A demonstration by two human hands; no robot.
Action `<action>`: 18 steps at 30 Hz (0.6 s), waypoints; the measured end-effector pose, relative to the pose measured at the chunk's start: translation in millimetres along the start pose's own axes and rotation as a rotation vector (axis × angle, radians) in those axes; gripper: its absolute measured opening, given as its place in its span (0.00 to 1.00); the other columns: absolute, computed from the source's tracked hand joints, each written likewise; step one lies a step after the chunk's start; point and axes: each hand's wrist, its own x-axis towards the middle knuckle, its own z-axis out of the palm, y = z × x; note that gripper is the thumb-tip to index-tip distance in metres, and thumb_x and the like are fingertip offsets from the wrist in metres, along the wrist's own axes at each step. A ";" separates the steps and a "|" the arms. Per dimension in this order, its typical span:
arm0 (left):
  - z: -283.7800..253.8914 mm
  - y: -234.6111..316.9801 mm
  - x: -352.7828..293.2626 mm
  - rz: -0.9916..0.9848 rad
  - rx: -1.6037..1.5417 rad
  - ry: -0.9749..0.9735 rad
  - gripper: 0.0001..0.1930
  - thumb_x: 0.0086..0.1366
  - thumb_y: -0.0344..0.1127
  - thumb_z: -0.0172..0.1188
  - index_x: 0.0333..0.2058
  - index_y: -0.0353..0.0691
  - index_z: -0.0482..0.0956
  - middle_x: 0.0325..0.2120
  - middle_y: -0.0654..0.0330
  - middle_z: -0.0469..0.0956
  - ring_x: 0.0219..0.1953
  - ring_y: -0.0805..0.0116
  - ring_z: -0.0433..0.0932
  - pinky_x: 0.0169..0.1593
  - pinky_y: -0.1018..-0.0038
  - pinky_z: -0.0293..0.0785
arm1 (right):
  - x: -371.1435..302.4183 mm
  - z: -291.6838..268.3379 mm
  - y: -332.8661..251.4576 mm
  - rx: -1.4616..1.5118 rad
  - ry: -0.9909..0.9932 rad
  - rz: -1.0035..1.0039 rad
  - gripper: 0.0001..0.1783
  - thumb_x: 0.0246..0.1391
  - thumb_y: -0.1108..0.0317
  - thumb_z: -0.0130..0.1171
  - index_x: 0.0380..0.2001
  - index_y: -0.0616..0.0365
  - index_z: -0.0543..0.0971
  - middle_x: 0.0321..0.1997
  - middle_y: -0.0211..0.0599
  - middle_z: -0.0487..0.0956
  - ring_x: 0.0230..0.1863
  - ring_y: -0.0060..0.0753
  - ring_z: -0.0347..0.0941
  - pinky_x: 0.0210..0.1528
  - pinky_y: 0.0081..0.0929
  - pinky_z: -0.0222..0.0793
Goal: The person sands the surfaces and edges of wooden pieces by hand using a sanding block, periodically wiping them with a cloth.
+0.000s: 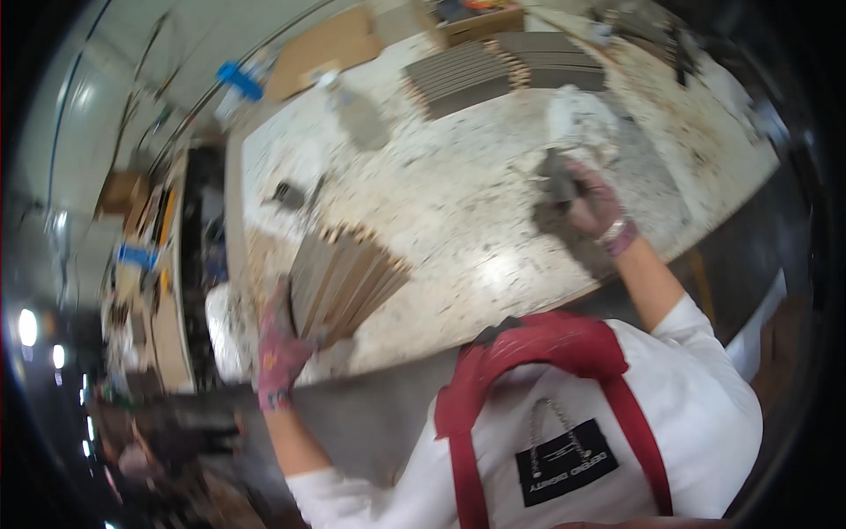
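Observation:
A fanned stack of flat grey-brown strips [339, 282] with light, knobbly ends stands at the table's near left. My left hand [284, 348], in a pinkish work glove, is closed around the stack's near left side, thumb toward the front. Over on the right, my right hand [595, 204], gloved alike, grips a small dark grey block [558, 179] just above the table; motion blur hides its exact kind. A dark smudge or shadow lies below that hand. Beyond it sits a crumpled white cloth or bag [582, 119].
Two rows of similar grey strips [467, 78] lie at the back of the white, stained table [441, 203]. A clear spray bottle [357, 110], a small dark cup [288, 195], cardboard [324, 51] and an open box [471, 25] stand around. Another person [167, 445] is at lower left.

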 end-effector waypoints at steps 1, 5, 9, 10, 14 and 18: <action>-0.9 1.9 1.2 0.097 0.007 0.038 0.50 0.51 0.33 0.74 0.71 0.39 0.57 0.66 0.46 0.66 0.68 0.48 0.64 0.71 0.62 0.61 | 0.0 5.6 5.6 0.032 -0.005 0.004 0.16 0.67 0.59 0.56 0.51 0.57 0.76 0.46 0.39 0.80 0.41 0.31 0.77 0.42 0.31 0.76; -10.7 11.5 4.4 0.101 0.023 -0.039 0.53 0.47 0.32 0.76 0.71 0.36 0.56 0.65 0.41 0.65 0.68 0.45 0.63 0.70 0.61 0.61 | 11.2 11.3 24.4 0.066 0.031 0.220 0.16 0.63 0.57 0.60 0.47 0.56 0.77 0.41 0.37 0.80 0.34 0.30 0.76 0.37 0.29 0.75; -24.6 25.1 11.4 0.030 -0.245 -0.005 0.55 0.51 0.33 0.74 0.73 0.34 0.50 0.72 0.47 0.56 0.75 0.53 0.53 0.74 0.63 0.53 | 47.9 -30.6 30.0 -0.213 0.193 0.090 0.11 0.60 0.55 0.61 0.36 0.49 0.79 0.30 0.28 0.78 0.27 0.24 0.72 0.29 0.25 0.69; -30.0 31.6 15.8 0.193 -0.282 0.054 0.53 0.55 0.40 0.73 0.73 0.34 0.49 0.72 0.47 0.55 0.75 0.52 0.53 0.74 0.61 0.53 | 54.7 -49.5 22.4 -0.281 0.211 0.056 0.09 0.60 0.57 0.61 0.32 0.49 0.79 0.26 0.26 0.77 0.25 0.22 0.70 0.26 0.24 0.67; -52.1 82.6 42.0 0.418 -0.193 0.031 0.48 0.65 0.54 0.65 0.72 0.32 0.51 0.71 0.43 0.58 0.71 0.50 0.61 0.73 0.58 0.56 | 57.4 -121.3 -39.7 -0.219 0.441 -0.188 0.13 0.61 0.52 0.61 0.25 0.42 0.77 0.18 0.14 0.70 0.17 0.16 0.61 0.20 0.22 0.53; -59.6 168.7 112.4 0.520 -0.113 -0.118 0.38 0.65 0.41 0.65 0.69 0.32 0.61 0.67 0.46 0.65 0.69 0.53 0.66 0.71 0.61 0.60 | 18.5 -148.4 -80.0 -0.018 0.560 -0.161 0.17 0.65 0.56 0.58 0.51 0.52 0.76 0.52 0.35 0.80 0.46 0.31 0.79 0.43 0.30 0.78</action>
